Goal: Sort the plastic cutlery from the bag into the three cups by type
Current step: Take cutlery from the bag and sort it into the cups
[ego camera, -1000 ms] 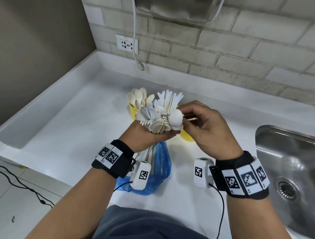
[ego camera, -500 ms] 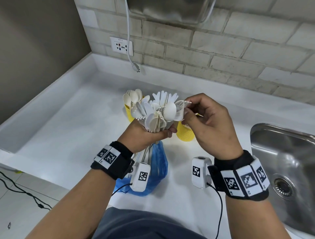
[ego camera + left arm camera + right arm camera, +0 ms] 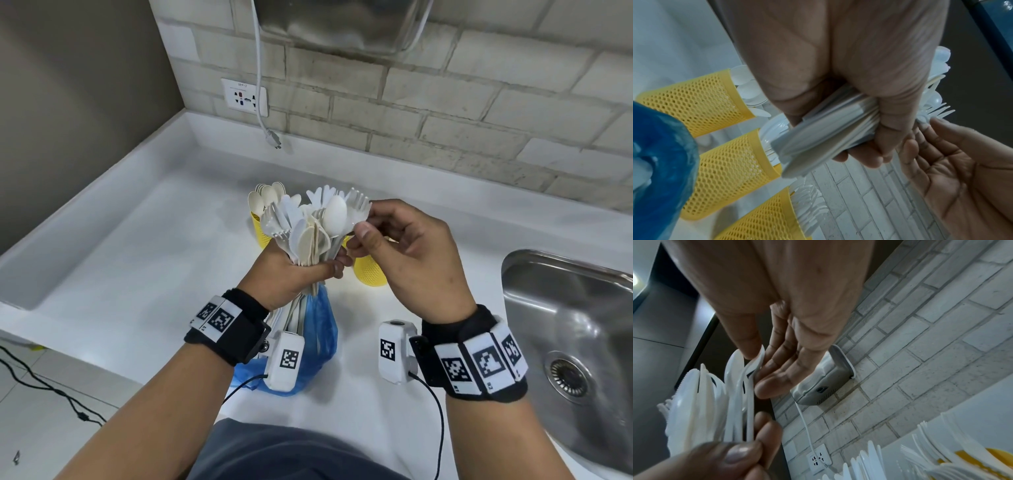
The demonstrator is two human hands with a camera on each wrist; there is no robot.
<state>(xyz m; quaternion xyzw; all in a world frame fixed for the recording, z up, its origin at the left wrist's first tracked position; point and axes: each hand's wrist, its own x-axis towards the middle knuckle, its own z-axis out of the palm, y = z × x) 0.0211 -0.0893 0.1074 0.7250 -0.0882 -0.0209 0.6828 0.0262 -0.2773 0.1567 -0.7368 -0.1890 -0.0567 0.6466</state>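
Observation:
My left hand (image 3: 318, 270) grips a mixed bundle of white plastic cutlery (image 3: 305, 226) by the handles, heads fanned upward, above the counter. My right hand (image 3: 364, 221) pinches the head of a white fork (image 3: 359, 210) at the bundle's right edge, between thumb and forefinger. In the right wrist view the thumb presses the fork (image 3: 754, 365) against the fingers. Three yellow mesh cups (image 3: 694, 104) (image 3: 731, 164) (image 3: 760, 216) stand in a row behind the bundle, each holding cutlery. The blue bag (image 3: 318, 342) lies under my left wrist.
A steel sink (image 3: 565, 325) lies sunk into the white counter (image 3: 137, 267) at the right. A brick wall with a socket (image 3: 244, 97) and a hanging plug cable (image 3: 270, 137) runs along the back. The counter's front edge is close to my body.
My right hand's fingers have moved from the bundle's side up to the fork head at its right edge and now pinch it. The left hand keeps gripping the bundle.

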